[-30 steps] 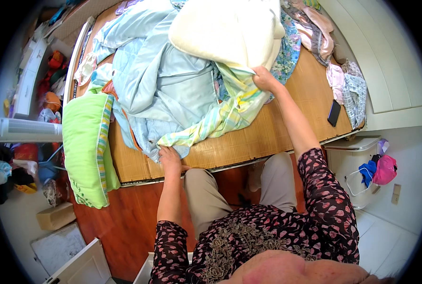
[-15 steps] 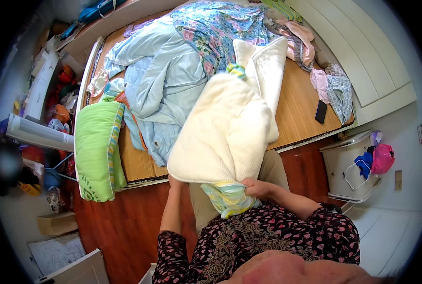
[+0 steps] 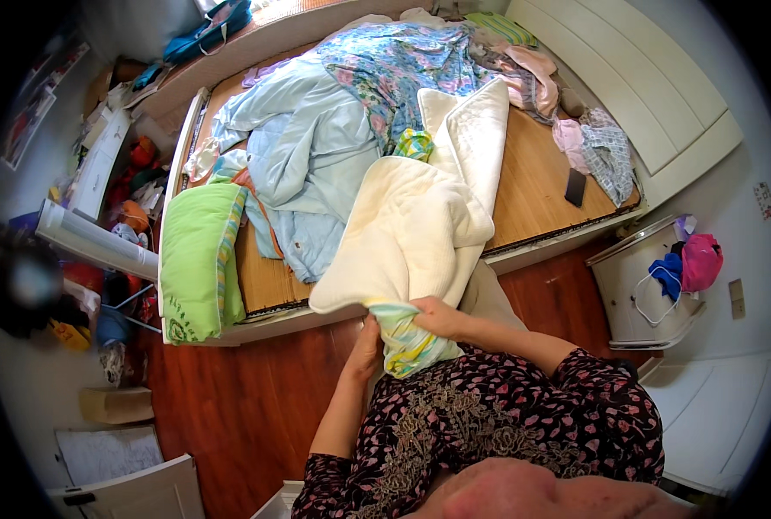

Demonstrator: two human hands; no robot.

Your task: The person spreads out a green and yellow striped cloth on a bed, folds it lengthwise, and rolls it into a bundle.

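Observation:
A thick cream quilted pad [image 3: 403, 225] lies partly folded on the bed, and its near end hangs over the bed's front edge toward me. Around that end is bunched a soft cloth cover [image 3: 416, 348] patterned in green, yellow and white. My right hand [image 3: 438, 317] is closed on the gathered cloth from the right. My left hand [image 3: 366, 342] grips its left edge, fingers partly hidden. Another bunch of similar patterned cloth [image 3: 413, 145] shows at the pad's far side.
Blue bedding [image 3: 308, 164] and a floral cloth [image 3: 394, 69] cover the bed's left and back. A green pillow [image 3: 199, 264] lies at the left corner. A black phone [image 3: 575, 188] rests on the bed boards near clothes [image 3: 609, 160]. A bedside cabinet [image 3: 645, 290] stands at right.
Both hands have come closer together, the left moving right and down from the pad's corner to the patterned cloth. The pad's near end is narrower and more gathered.

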